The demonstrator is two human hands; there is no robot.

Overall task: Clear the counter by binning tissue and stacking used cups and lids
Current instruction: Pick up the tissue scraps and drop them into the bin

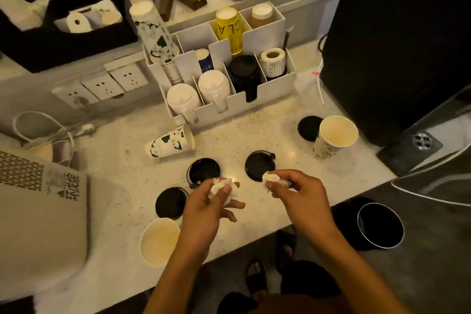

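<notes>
A pale speckled surface (254,120) carries three paper cups: one upright far right (335,136), one upright near left (159,241), one tipped over (169,141). Four black lids (204,169) lie flat between them. A bin (381,224) stands on the floor, near right. Each hand's grip pinches crumpled tissue: left hand (206,206), left wad (220,187); right hand (298,195), right wad (274,178). The tissue looks soft, light and easily squeezed anywhere.

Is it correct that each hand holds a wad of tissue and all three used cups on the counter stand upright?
Not quite. In the head view, the floral cup lies on its side; the other two cups stand upright. Each hand holds tissue.
</notes>
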